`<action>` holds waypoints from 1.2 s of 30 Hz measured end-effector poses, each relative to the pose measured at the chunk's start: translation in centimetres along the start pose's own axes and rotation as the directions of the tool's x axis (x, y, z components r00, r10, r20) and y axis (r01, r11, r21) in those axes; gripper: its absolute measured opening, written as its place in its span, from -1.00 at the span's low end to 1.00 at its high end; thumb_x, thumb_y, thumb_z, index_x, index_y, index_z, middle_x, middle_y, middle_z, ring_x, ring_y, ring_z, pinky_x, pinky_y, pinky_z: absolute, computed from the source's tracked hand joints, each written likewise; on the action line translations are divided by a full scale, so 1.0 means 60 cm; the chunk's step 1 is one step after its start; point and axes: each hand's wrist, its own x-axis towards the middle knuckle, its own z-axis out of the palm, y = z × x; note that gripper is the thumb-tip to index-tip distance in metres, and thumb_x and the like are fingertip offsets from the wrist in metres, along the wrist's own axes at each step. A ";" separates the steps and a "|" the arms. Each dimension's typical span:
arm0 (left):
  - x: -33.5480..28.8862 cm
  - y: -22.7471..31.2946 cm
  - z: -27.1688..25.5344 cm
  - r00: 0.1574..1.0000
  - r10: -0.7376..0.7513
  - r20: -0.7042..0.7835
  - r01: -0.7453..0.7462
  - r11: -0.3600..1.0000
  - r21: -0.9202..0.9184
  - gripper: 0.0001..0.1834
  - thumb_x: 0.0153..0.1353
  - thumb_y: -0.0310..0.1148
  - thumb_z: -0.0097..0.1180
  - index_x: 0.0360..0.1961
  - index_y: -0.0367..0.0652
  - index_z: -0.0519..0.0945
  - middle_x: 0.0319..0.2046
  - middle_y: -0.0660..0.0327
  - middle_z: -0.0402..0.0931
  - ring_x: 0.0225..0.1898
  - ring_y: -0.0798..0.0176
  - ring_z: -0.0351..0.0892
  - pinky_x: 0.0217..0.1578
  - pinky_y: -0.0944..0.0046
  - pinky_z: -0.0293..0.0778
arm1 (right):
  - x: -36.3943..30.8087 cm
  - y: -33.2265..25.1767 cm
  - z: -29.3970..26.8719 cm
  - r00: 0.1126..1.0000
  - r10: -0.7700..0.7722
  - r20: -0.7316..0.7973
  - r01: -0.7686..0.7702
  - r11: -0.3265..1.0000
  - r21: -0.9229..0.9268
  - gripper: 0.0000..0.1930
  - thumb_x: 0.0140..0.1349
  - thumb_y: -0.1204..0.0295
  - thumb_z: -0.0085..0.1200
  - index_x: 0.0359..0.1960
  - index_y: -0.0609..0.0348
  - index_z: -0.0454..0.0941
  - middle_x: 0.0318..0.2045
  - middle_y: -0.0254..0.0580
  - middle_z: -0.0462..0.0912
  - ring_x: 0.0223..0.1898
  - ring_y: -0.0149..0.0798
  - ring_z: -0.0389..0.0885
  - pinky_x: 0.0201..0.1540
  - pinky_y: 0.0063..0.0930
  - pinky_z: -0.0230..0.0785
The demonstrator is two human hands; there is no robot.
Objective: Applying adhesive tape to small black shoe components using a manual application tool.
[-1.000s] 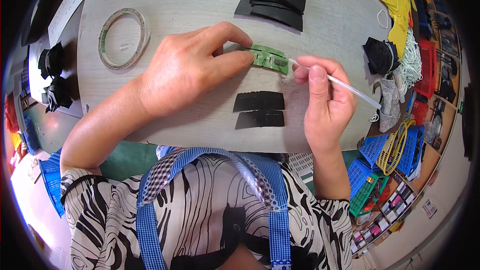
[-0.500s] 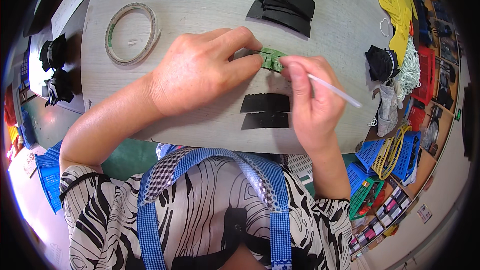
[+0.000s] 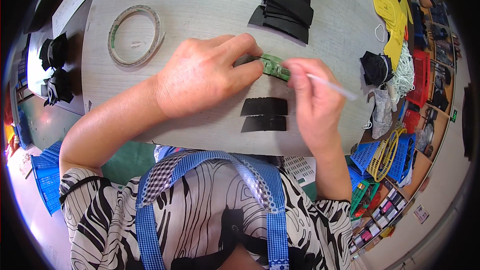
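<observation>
My left hand (image 3: pixel 205 77) has thumb and fingertips closed on a small curved green template (image 3: pixel 275 67), holding it low over the grey table. A sliver of dark material shows beside the template near those fingers; most of it is hidden. In my right hand (image 3: pixel 317 102) a thin whitish stick, perhaps a pen (image 3: pixel 332 87), is pinched, its tip hidden behind my fingers at the template's right end. Closer to me lie two black strips, an upper strip (image 3: pixel 265 106) and a lower strip (image 3: pixel 264 124), each with one wavy edge.
Overlapping black pieces (image 3: pixel 287 10) lie beyond my hands. A tape roll (image 3: pixel 111 35) rests at the left. Along the right edge are yellow cut pieces (image 3: pixel 387 7), a tied black bundle (image 3: pixel 376 66) and white cord (image 3: pixel 404 72). Blue baskets (image 3: pixel 367 155) stand below the table.
My right hand has shifted slightly along the template, and the pen looks blurred now. More of the template's right end shows. My left hand keeps its hold.
</observation>
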 end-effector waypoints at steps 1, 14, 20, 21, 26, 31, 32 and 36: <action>-0.002 0.002 -0.002 1.000 -0.008 0.009 0.008 1.000 0.015 -0.71 0.06 -0.44 0.32 -0.12 -0.10 0.73 -0.07 0.22 0.66 -0.32 0.24 0.70 -0.41 0.27 0.65 | -0.003 0.005 -0.011 0.997 0.078 0.022 -0.078 0.997 0.008 -0.89 0.49 0.45 0.20 -0.15 0.24 0.69 -0.40 -0.08 0.69 -0.39 -0.05 0.66 -0.28 -0.25 0.50; -0.028 0.020 -0.035 0.988 0.096 0.122 -0.058 0.958 -0.281 -0.68 0.03 -0.47 0.35 -0.11 -0.17 0.77 -0.07 0.16 0.70 -0.41 0.28 0.67 -0.49 0.29 0.60 | 0.066 0.059 0.003 0.982 -0.118 -0.148 0.091 0.980 -0.177 -0.80 0.08 0.54 0.49 -0.25 0.10 0.77 -0.26 -0.24 0.70 -0.23 -0.05 0.67 -0.22 -0.24 0.55; -0.028 0.014 -0.061 0.995 0.056 0.085 -0.031 0.963 -0.266 -0.67 0.04 -0.53 0.43 -0.10 -0.17 0.77 -0.04 0.10 0.69 -0.45 0.29 0.63 -0.50 0.29 0.57 | -0.005 0.032 0.010 0.967 -0.241 -0.080 0.223 0.957 -0.183 -0.71 0.01 0.60 0.50 -0.20 0.09 0.77 -0.22 -0.20 0.70 -0.21 -0.04 0.65 -0.16 -0.25 0.55; -0.026 0.011 -0.059 0.995 0.056 0.087 -0.031 0.963 -0.268 -0.67 0.04 -0.53 0.43 -0.10 -0.17 0.77 -0.04 0.10 0.69 -0.45 0.29 0.63 -0.50 0.29 0.57 | -0.010 0.042 -0.003 0.968 -0.243 -0.067 0.230 0.960 -0.157 -0.76 0.32 0.38 0.40 -0.04 0.16 0.73 -0.19 -0.16 0.68 -0.17 -0.13 0.65 -0.07 -0.26 0.54; 0.003 0.004 -0.031 0.998 -0.063 0.008 0.064 0.989 -0.130 -0.69 0.12 -0.57 0.43 -0.07 -0.16 0.76 -0.01 0.14 0.67 -0.43 0.25 0.64 -0.45 0.27 0.57 | -0.027 0.031 -0.017 0.963 0.200 -0.179 -0.130 0.931 0.341 -0.32 0.68 -0.15 -0.28 0.28 0.29 0.50 -0.11 -0.19 0.57 -0.08 -0.33 0.56 0.06 -0.32 0.50; 0.013 -0.001 -0.010 0.998 -0.048 0.032 0.050 0.995 -0.084 -0.69 0.13 -0.54 0.44 -0.07 -0.13 0.76 -0.02 0.16 0.67 -0.40 0.23 0.68 -0.41 0.22 0.62 | -0.024 0.012 -0.006 0.913 0.378 -0.154 -0.169 0.694 0.700 -0.56 0.66 0.11 0.00 0.23 0.29 0.53 -0.12 -0.21 0.59 -0.11 -0.39 0.57 0.04 -0.47 0.47; 0.012 -0.002 -0.009 0.998 -0.055 0.031 0.057 0.995 -0.076 -0.70 0.14 -0.53 0.43 -0.07 -0.13 0.76 -0.02 0.16 0.67 -0.39 0.24 0.69 -0.41 0.23 0.63 | -0.024 0.009 -0.010 0.914 0.378 -0.149 -0.172 0.691 0.702 -0.56 0.66 0.11 0.00 0.23 0.29 0.53 -0.12 -0.21 0.59 -0.11 -0.39 0.57 0.04 -0.47 0.47; 0.008 0.001 -0.005 0.998 -0.066 0.024 0.068 0.995 -0.073 -0.71 0.15 -0.52 0.43 -0.07 -0.13 0.77 -0.02 0.18 0.67 -0.37 0.26 0.72 -0.41 0.25 0.65 | -0.024 0.019 -0.008 0.953 0.287 -0.097 -0.206 0.847 0.490 -0.83 0.55 0.44 0.20 -0.05 0.33 0.69 -0.28 -0.30 0.70 -0.28 -0.44 0.64 -0.18 -0.58 0.48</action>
